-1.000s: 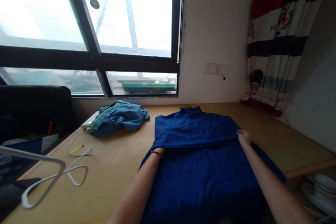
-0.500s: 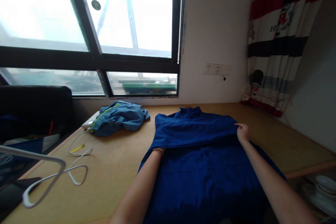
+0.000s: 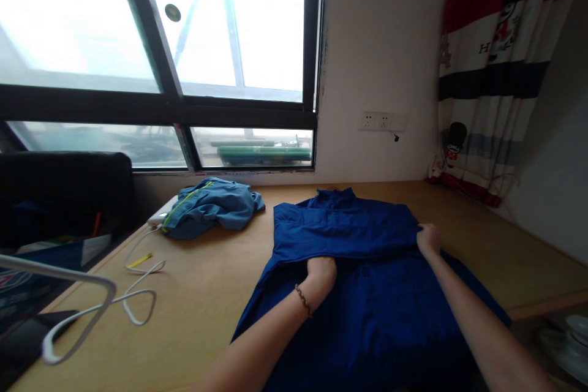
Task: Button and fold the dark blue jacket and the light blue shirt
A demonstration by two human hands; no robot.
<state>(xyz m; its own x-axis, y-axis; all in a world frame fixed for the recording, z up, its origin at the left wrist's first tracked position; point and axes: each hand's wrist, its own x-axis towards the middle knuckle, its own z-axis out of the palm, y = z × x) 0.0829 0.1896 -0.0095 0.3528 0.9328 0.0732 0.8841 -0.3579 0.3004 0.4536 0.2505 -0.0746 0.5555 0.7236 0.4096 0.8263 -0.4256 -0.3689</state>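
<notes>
Shirt [image 3: 376, 312] beneath both hands, seemingly mid-fold: right hand [image 3: 429, 240] pinches its edge; left hand [image 3: 322, 274], tucked under the flap [image 3: 344, 234], cannot tell its grip; next calls for smoothing.

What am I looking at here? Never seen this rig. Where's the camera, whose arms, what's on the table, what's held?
No machine here: these are a person's own bare hands. One camera, worn on the head, takes the view, looking forward and down.

On the table lies a blue garment, partly folded over. The right hand pinches its right edge. The left hand reaches under the front edge of the fold, so its fingers are hidden and I can't tell whether they grip.

Off to the left are a crumpled grey-blue garment, a white cable and a small yellow strip.
</notes>
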